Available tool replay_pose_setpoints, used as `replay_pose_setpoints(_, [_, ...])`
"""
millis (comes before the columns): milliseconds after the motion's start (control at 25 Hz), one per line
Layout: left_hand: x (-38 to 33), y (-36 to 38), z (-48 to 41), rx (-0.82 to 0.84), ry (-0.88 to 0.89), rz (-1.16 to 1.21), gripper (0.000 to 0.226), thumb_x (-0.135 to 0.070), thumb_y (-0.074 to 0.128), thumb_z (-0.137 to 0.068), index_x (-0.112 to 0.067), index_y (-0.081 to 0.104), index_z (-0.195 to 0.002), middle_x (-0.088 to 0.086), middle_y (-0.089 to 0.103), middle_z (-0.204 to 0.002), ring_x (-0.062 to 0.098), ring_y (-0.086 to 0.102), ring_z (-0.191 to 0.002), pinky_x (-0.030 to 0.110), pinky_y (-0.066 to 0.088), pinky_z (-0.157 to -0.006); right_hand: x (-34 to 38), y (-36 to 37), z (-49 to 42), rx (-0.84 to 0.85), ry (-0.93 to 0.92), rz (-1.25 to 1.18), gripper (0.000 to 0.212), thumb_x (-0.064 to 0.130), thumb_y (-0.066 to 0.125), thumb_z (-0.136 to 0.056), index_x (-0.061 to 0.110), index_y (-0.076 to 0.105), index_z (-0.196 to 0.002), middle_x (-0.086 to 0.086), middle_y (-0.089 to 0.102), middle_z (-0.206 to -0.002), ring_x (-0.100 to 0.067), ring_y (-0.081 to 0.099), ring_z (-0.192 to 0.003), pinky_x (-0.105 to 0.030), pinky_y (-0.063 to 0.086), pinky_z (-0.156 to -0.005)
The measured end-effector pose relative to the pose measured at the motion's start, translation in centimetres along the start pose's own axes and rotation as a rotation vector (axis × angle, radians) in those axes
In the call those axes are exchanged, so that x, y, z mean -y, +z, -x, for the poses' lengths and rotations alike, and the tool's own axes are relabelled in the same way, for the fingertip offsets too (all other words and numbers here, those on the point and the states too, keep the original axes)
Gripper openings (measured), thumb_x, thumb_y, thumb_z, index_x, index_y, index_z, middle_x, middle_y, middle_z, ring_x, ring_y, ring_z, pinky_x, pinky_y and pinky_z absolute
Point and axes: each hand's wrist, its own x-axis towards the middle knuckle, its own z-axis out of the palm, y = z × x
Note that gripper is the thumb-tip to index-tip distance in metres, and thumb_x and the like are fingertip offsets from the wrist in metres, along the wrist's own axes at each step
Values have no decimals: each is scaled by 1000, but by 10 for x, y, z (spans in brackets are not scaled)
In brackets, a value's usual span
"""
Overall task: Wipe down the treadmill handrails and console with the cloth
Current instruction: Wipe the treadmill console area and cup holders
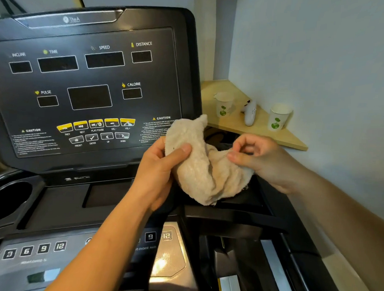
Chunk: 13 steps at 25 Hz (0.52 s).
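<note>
From the head view, a black treadmill console (86, 87) fills the left and centre. Its dark display windows are labelled INCLINE, TIME, SPEED, DISTANCE, PULSE and CALORIE, above a row of yellow-topped buttons. Below it lie a round cup holder (8, 200) at the left edge and a silver keypad panel (35, 251) with keys marked 3, 6, 9 and 12. A black handrail (228, 214) crosses beneath the hands at the right. Pale walls (320, 52) meet in a corner behind the console, where a wooden corner shelf (263, 132) carries two paper cups (224, 104) (279, 116) printed with green plants, with a white handheld controller (250, 112) between them.

The beige terry cloth (205, 167) is bunched in the air in front of the console's lower right corner, above the handrail and touching neither. The left hand (157, 172) grips its left side, the thumb (180, 150) pressed across the front and the fingers wrapped out of sight behind. The right hand (262, 158) pinches a fold on the right side between thumb and forefinger, its other fingers curled above the cloth.
</note>
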Motion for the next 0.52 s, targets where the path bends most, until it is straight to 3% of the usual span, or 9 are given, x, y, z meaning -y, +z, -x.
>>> replay_pose_setpoints(80, [-1,-8,4,-72,70,1,39,-21,69,-81,-12,66,-119,9,71,-116,28,66,-112,45,54,-93,2,-8,-2,-118,-50,152,9,27,73,-83,28,64,-81,9,70,-85,-15,66,-91,-46,51,-95])
replay_pose_setpoints(160, [-5,-12,10,-154,158,-31,26,-26,73,-81,-17,72,-105,11,72,-112,31,67,-110,51,53,-93,10,-17,-2,-209,-93,171,12,29,69,-87,31,60,-79,13,71,-81,-14,67,-85,-45,53,-87])
replay_pose_setpoints(280, [-29,-15,21,-283,400,-158,7,-27,74,-85,-21,71,-85,3,71,-88,22,68,-87,39,56,-70,28,-32,2,-279,-202,-26,11,35,70,-82,33,61,-77,6,71,-76,-14,65,-78,-37,50,-76])
replay_pose_setpoints(360, [-41,-17,23,-372,530,-338,26,-36,73,-85,-18,63,-69,11,60,-73,24,58,-73,44,51,-61,36,-43,9,-272,-269,-50,11,38,70,-78,31,61,-78,6,67,-76,-10,63,-74,-27,50,-72])
replay_pose_setpoints(440, [-37,-19,23,-457,473,-561,41,-42,69,-84,-10,49,-67,21,50,-71,27,49,-66,51,45,-59,30,-52,15,-177,-179,207,15,37,72,-79,28,61,-81,9,66,-81,-4,62,-75,-20,48,-69])
replay_pose_setpoints(520, [-11,-24,25,-514,274,-1032,31,-39,68,-82,-14,49,-79,11,52,-88,26,54,-72,41,42,-59,9,-47,21,47,-27,735,18,43,75,-77,35,60,-84,15,64,-90,1,60,-83,-22,45,-72])
